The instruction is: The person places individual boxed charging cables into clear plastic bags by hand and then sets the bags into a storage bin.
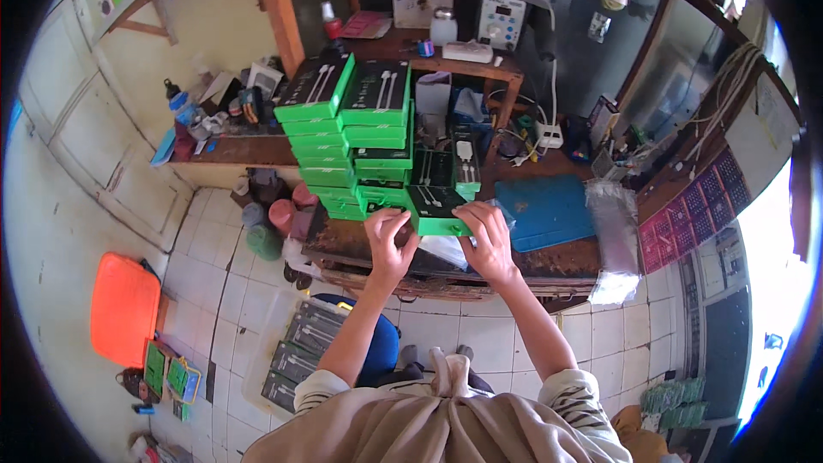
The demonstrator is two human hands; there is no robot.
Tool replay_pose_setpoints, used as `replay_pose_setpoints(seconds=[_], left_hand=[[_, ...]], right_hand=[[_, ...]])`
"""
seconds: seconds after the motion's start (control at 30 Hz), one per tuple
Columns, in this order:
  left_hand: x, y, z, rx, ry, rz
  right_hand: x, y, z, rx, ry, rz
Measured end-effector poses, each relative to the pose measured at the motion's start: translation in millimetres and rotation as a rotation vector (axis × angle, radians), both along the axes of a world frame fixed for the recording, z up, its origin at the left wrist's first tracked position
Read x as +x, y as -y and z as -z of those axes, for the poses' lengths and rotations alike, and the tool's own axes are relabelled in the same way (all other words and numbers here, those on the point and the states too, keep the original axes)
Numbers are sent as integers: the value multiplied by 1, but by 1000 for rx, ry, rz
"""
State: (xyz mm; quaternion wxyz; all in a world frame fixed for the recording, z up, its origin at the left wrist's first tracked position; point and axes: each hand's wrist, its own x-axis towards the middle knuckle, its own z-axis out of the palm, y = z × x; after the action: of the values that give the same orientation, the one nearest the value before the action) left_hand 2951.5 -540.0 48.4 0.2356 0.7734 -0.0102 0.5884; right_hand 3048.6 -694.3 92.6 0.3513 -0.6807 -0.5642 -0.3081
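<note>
A black-and-green cable box (pixel 439 225) is between my two hands at the front edge of the wooden desk. My left hand (pixel 390 249) has its fingers bent at the box's left end, close to the stack. At the other end, the thumb and fingers of my right hand (pixel 489 244) close on the right side of the box. Its dark top shows a picture of a white cable. Just behind my left hand rise tall stacks of similar boxes (pixel 319 130), green-sided with black tops. More such boxes (pixel 466 154) lie beyond the held one.
A blue folder-like sheet (pixel 544 213) lies right of my right hand, with clear plastic bags (pixel 614 231) past it. A raised shelf (pixel 506 64) holds a white device (pixel 501 21) and a power strip (pixel 467 52). On the floor, a plastic bin (pixel 273 345) holds dark boxes beside an orange chair-like object (pixel 125 309).
</note>
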Motion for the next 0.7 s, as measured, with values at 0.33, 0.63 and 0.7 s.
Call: replay_pose_setpoints(seconds=[0.33,0.63,0.7], left_hand=[[95,120,-51,-537,-229,822],[247,300,93,-808,-633,618],[268,327,103,-793,-615,519]], right_hand=[[67,137,-8,137,41,208],[192,301,120,-142,-264,409],[218,327,136,-147,-304,376]])
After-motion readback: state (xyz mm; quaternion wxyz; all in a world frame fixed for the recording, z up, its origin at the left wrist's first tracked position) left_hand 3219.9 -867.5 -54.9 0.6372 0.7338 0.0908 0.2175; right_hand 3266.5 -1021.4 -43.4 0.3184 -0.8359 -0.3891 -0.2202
